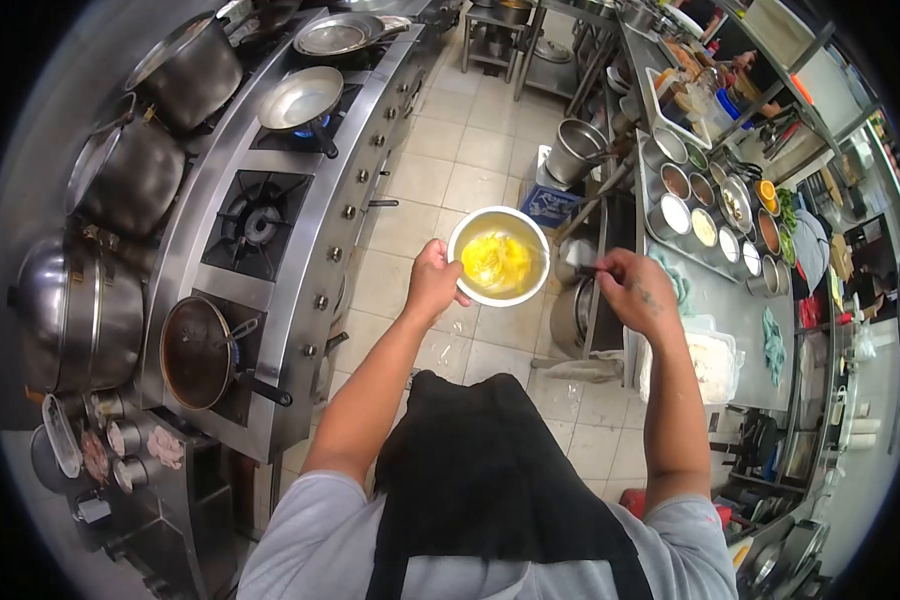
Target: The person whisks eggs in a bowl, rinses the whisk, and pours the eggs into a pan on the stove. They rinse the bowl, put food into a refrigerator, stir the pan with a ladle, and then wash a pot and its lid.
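My left hand [436,283] grips the rim of a round metal bowl [541,278], thumb over the edge and fingers beneath. The bowl hangs above the tiled floor in front of my apron. In it lies a yellow, streaky liquid that looks like beaten egg [497,262]. To the right of the bowl, my right hand [635,290] is closed in a pinch on a thin utensil with a dark handle [587,269]. This utensil points toward the bowl's right rim, and I cannot tell what kind it is.
A stove [305,290] runs along the left, with a light frying pan [300,98] over a blue flame and a dark wok [196,352]. Large pots [130,175] stand behind it. At right, a steel counter [750,350] bears ingredient tins [705,228] and a white tub [695,370].
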A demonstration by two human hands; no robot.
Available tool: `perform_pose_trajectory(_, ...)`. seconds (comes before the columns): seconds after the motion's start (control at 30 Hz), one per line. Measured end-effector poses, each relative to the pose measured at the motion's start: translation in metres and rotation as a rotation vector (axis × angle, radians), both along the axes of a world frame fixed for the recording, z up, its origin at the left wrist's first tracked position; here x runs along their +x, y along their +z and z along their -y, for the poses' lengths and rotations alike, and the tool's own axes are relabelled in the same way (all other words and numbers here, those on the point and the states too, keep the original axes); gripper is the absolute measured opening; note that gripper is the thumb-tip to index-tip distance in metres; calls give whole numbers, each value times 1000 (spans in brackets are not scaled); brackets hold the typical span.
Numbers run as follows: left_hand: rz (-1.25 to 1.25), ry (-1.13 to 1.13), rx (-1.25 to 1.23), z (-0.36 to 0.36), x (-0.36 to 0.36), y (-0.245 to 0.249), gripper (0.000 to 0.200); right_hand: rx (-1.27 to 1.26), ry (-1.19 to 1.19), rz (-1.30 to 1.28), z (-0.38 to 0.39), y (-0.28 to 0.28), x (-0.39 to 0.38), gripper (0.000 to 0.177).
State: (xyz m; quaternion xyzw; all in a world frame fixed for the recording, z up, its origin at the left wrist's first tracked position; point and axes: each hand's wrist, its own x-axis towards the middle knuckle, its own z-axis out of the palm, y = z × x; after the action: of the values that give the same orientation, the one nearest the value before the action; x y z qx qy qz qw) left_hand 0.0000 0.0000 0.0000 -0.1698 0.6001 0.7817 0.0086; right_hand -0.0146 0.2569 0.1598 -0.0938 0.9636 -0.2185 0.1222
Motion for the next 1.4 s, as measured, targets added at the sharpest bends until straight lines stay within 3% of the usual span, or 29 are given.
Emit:
perform_pose_trajectory(0.07,-33,-34,32,-10,3,-2,14,-42,115,-151,2,-5,6,18)
perform_pose_trajectory(0.1,-43,-39,-59,24,-1,6,14,-132,105,-168,18,-20,3,18)
perform_pose_trajectory(0.23,-69,-27,-47,20,-6,11,13,-72,-1,-63,5,0,-4,17)
perform_pose_trajectory(0.37,-43,-33,-26,-1,-2,13,12,-54,162,-102,3,10,1,18)
perform_pose_trajectory(0.43,-55,-49,1,-7,-1,12,12,99,-67,4,-10,28,-3,19)
perform_pose_trajectory(0.47,-65,-77,12,-9,1,11,12,-40,43,-217,-13,7,-6,19)
perform_pose_trajectory(0.57,-35,-57,-5,-14,-1,7,12,15,146,-56,-2,13,3,20)
perform_pose_trajectory(0.63,-49,-57,10,-12,2,15,12,28,-2,-23,-20,19,-3,21)
perform_pose_trajectory(0.7,-51,-72,26,-14,7,13,12,6,62,-192,-14,10,-8,21)
perform_pose_trajectory(0.8,-42,-79,8,-16,0,11,12,-4,192,-93,-10,15,-1,20)
perform_pose_trajectory(0.9,-32,-54,-11,-13,2,11,12,36,73,-207,-16,19,-12,20)
perform_pose_trajectory(1.03,-41,-70,-28,-16,-1,14,13,14,196,-117,-19,15,-9,19)
perform_pose_trajectory(1.07,-36,-49,-5,-15,1,15,12,34,95,-57,-21,26,-13,19)
perform_pose_trajectory(1.17,-56,-99,-19,-18,2,12,12,3,141,-193,-14,8,-18,19)
perform_pose_trajectory(1.3,-24,-61,11,-20,2,14,12,60,84,-40,-23,29,-18,16)
perform_pose_trajectory(1.33,-36,-72,7,-21,1,9,12,61,88,-160,-20,26,-21,17)
perform_pose_trajectory(1.4,-46,-94,7,-29,3,4,12,55,141,-102,-11,23,-12,17)
